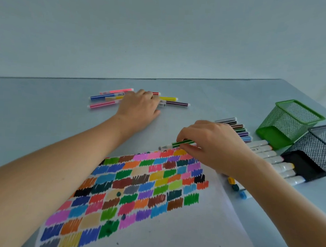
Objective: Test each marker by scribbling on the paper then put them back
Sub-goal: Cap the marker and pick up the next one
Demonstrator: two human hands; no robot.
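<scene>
Pinching green marker (183, 143) above paper (180, 229), right hand (212, 143); left hand (140, 107) flat on loose markers (102, 100).

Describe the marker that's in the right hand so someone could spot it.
Start at the paper covered in colour swatches and go to its far edge. There the right hand pinches a green-striped marker, lifted above the sheet; every other marker lies on the table.

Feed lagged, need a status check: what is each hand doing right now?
Left hand: open, fingers resting on the loose markers at the far side of the table.
Right hand: closed, pinching the green marker above the paper.
</scene>
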